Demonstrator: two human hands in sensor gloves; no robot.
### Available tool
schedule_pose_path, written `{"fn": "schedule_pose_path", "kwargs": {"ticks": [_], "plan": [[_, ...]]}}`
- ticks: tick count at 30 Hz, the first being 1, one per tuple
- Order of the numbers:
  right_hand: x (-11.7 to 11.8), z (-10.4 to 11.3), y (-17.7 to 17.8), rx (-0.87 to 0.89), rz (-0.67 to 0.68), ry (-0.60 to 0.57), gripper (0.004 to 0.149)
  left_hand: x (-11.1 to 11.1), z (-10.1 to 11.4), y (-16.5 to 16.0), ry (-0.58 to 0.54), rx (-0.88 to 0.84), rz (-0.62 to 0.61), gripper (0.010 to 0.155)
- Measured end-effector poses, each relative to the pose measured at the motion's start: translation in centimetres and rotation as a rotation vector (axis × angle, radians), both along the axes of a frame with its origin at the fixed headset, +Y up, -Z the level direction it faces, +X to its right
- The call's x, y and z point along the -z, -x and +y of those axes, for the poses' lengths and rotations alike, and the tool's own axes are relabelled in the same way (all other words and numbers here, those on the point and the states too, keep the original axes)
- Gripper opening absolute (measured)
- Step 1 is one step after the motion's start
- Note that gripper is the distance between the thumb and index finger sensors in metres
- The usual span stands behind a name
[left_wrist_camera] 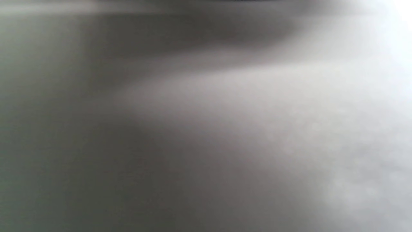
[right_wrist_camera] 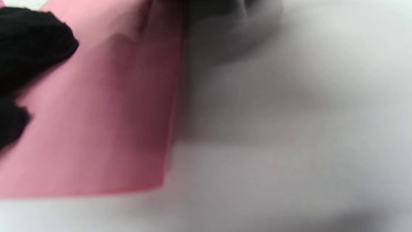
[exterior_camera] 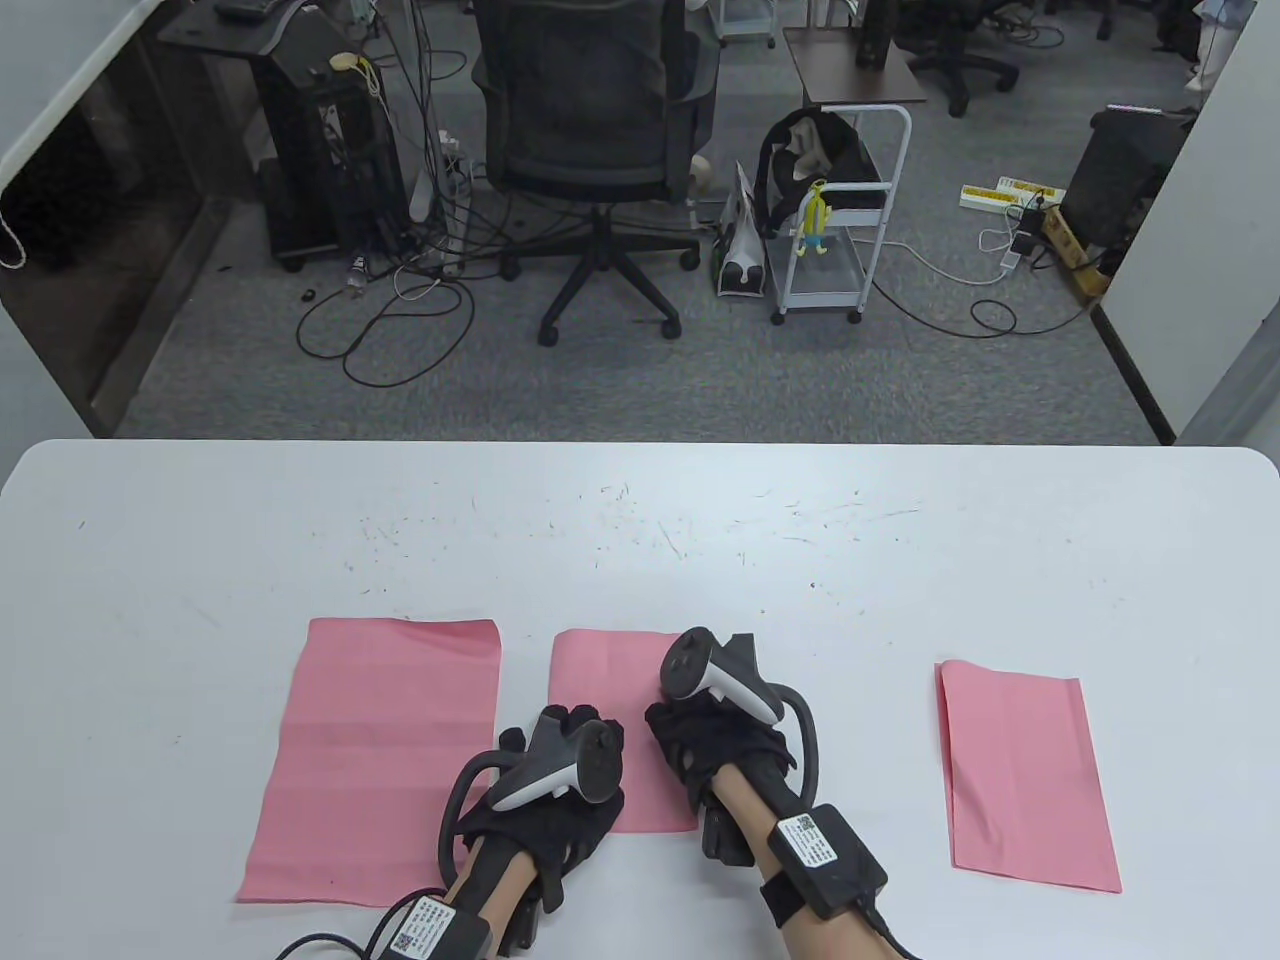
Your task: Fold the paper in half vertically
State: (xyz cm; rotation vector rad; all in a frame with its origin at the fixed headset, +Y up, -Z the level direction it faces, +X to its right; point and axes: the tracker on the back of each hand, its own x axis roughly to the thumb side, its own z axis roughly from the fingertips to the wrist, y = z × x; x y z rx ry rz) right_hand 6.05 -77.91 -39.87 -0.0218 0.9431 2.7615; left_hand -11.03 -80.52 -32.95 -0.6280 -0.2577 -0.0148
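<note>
Near the bench's (exterior_camera: 640, 540) front edge, the middle pink paper (exterior_camera: 605, 680) lies folded narrow. Our left hand (exterior_camera: 560, 800) and right hand (exterior_camera: 715, 745) press on it; neither grip is clear. We should rub firmly along the fold.

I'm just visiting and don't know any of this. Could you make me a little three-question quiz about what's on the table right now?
1. How many pink sheets lie on the white table?
2. True or false: both hands are on the middle sheet.
3. Which sheet is widest: A) left sheet, B) middle sheet, C) right sheet?

Key
1. Three.
2. True: the left hand and right hand both rest on it; their finger poses are hidden.
3. A. It lies open and flat, while the other two are narrower.
</note>
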Motion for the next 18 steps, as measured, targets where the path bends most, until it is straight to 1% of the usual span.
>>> {"fn": "schedule_pose_path", "kwargs": {"ticks": [5, 7, 11, 18], "plan": [[1.9, -0.5, -0.1, 0.023, -0.047, 0.016, 0.062, 0.0, 0.0, 0.0, 0.000, -0.002, 0.000, 0.073], [2.3, -0.8, -0.2, 0.028, -0.059, 0.014, 0.061, 0.0, 0.0, 0.0, -0.001, -0.002, 0.000, 0.073], [2.2, -0.9, -0.1, -0.006, -0.041, -0.007, 0.061, 0.0, 0.0, 0.0, -0.001, -0.001, 0.000, 0.073], [2.2, -0.8, -0.2, 0.020, -0.038, -0.002, 0.062, 0.0, 0.0, 0.0, 0.000, -0.001, 0.000, 0.073]]}}
